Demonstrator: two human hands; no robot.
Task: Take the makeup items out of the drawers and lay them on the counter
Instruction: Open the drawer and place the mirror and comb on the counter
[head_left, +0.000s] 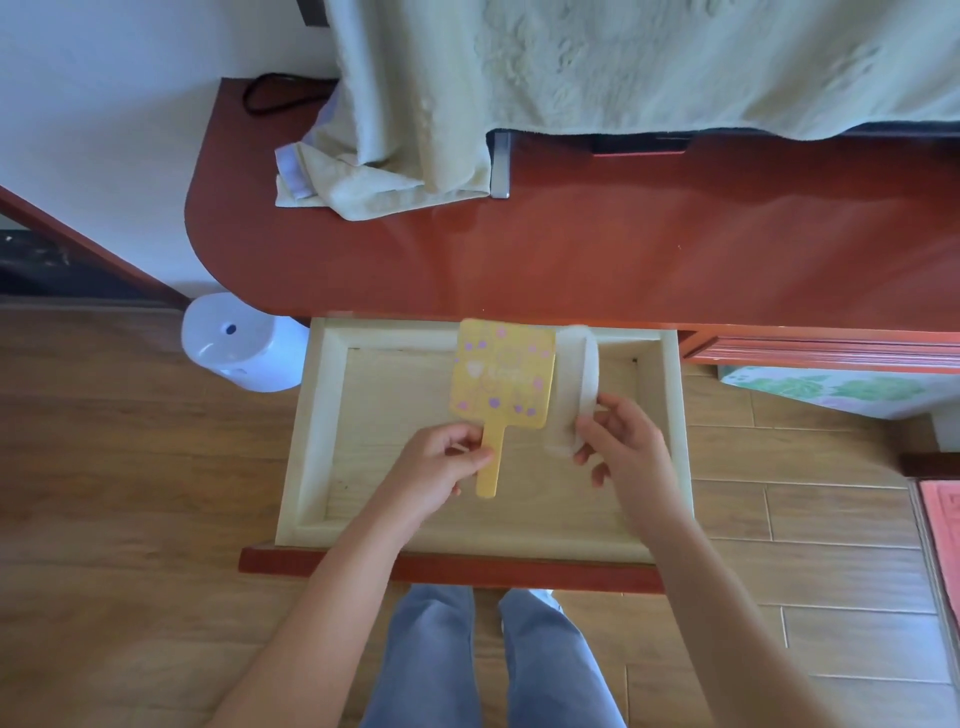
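Observation:
A pale wooden drawer (311, 426) stands pulled out below the red-brown counter (623, 244). My left hand (441, 467) grips the handle of a yellow hand mirror (501, 374) with purple dots, held over the drawer. My right hand (618, 441) holds a white fabric headband (579, 374) just right of the mirror, also above the drawer. The rest of the drawer bottom that I can see is bare.
A pale green towel (395, 171) hangs from above and bunches on the counter's back left, beside a black cable (270, 93). A white round appliance (234, 343) stands on the wooden floor left of the drawer. My legs are below the drawer front (291, 561).

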